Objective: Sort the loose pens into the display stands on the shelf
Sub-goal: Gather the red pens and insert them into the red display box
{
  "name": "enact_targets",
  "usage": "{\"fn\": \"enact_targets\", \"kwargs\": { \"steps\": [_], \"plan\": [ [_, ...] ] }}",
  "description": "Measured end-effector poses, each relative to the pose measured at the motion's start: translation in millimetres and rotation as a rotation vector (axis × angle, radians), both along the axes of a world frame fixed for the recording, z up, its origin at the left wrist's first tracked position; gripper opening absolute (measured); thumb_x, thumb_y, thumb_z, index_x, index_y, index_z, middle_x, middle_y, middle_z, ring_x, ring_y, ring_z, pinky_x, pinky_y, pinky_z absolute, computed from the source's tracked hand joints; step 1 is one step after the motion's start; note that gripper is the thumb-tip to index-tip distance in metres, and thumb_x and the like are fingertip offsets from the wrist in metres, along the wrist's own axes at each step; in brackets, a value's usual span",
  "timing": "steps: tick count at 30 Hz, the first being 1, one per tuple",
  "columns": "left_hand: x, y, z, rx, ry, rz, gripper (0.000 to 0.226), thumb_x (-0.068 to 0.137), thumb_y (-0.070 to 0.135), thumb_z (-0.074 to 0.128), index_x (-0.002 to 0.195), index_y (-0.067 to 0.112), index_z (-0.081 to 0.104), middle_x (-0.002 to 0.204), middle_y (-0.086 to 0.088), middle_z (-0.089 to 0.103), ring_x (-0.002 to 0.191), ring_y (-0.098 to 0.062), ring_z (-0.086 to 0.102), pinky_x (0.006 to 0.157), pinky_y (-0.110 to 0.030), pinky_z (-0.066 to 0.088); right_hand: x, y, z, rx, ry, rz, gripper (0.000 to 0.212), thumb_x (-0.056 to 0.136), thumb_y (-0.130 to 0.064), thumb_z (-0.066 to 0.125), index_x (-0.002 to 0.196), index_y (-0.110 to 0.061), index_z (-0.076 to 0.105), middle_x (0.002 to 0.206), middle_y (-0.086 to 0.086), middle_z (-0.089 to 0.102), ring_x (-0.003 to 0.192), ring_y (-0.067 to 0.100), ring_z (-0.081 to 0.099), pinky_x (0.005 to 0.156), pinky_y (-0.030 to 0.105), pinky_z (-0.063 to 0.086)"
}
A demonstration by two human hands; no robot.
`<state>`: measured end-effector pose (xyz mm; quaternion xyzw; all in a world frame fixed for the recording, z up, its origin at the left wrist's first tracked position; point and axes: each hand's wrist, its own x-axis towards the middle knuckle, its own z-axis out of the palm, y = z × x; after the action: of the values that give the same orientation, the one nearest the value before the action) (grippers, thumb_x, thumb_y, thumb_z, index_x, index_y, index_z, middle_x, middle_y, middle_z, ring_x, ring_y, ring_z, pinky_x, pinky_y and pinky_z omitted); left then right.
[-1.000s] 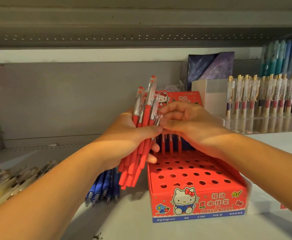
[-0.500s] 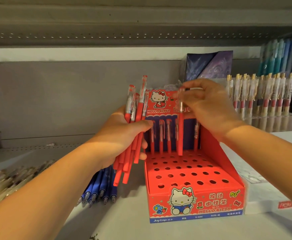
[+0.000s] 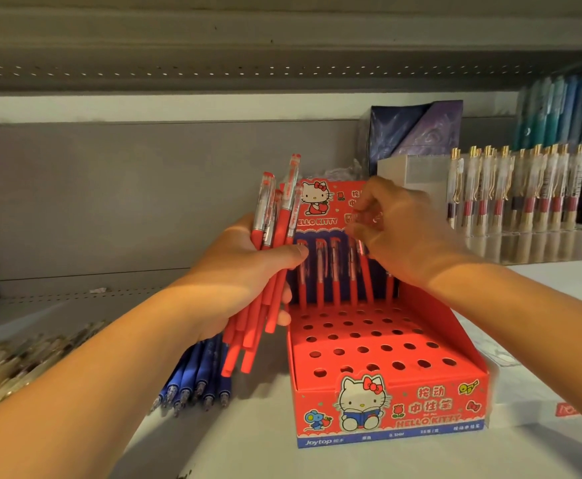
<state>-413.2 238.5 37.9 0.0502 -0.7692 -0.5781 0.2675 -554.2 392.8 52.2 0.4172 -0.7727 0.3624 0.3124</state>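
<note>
Red cardboard display stand [image 3: 386,426] is sitting at five o'clock on the pale shelf [image 3: 248,444], and I'm watching the right hand [image 3: 403,229] pinching the clear top of one red-barrelled pen [image 3: 367,274], leaning in the stand's back row at twelve o'clock. The left hand [image 3: 244,271] is gripping a bundle of red pens [image 3: 244,344] at nine o'clock of the stand. I'm judging the risk: pushed down crooked, that tilted pen is likely jamming or toppling the standing red pens [image 3: 319,271] beside it, and a slackening grip is spilling the bundle onto the blue pens [image 3: 196,382] lying below.

front stand holes [image 3: 379,350] unobstructed
</note>
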Motion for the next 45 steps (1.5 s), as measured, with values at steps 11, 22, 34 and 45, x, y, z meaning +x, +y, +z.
{"fn": "enact_targets", "kwargs": {
  "steps": [11, 22, 34, 45],
  "plan": [
    [3.0, 4.4, 0.4, -0.005, -0.011, -0.018, 0.018, 0.089, 0.018, 0.071, 0.077, 0.022, 0.059, 0.05, -0.01, 0.058, 0.037, -0.023, 0.058, 0.037, -0.028, 0.047, 8.6, 4.9, 5.8, 0.455, 0.059, -0.36, 0.021, 0.092, -0.017, 0.063, 0.111, -0.009, 0.058, 0.106, 0.016, 0.06, 0.09, 0.031, 0.06, 0.072, 0.031, 0.045],
    [3.4, 2.2, -1.0, -0.032, -0.032, -0.135, 0.015, 0.084, 0.026, 0.077, 0.078, 0.024, 0.064, 0.056, -0.014, 0.059, 0.041, -0.028, 0.058, 0.045, -0.034, 0.052, 33.7, -8.0, 5.5, -0.078, -0.586, 0.44, 0.013, 0.091, -0.015, 0.066, 0.102, -0.021, 0.067, 0.086, 0.008, 0.071, 0.07, 0.023, 0.067, 0.047, 0.029, 0.05],
    [3.4, -0.8, -0.8, -0.061, -0.072, -0.175, 0.02, 0.081, 0.024, 0.08, 0.084, 0.02, 0.06, 0.056, -0.015, 0.058, 0.04, -0.028, 0.055, 0.046, -0.032, 0.05, 39.1, -14.5, -5.2, -0.397, -0.769, 0.786, 0.028, 0.07, -0.03, 0.073, 0.094, -0.017, 0.07, 0.087, 0.006, 0.063, 0.076, 0.014, 0.059, 0.055, 0.024, 0.047],
    [-3.8, -4.6, 1.2, -0.041, 0.068, 0.047, 0.018, 0.09, 0.014, 0.067, 0.085, 0.028, 0.058, 0.057, -0.001, 0.064, 0.048, -0.023, 0.065, 0.046, -0.036, 0.054, 28.8, -16.2, -0.6, -0.621, -0.897, 0.772, 0.015, 0.099, -0.001, 0.05, 0.104, -0.005, 0.062, 0.096, 0.013, 0.07, 0.08, 0.022, 0.071, 0.063, 0.03, 0.059]
  ]
}}
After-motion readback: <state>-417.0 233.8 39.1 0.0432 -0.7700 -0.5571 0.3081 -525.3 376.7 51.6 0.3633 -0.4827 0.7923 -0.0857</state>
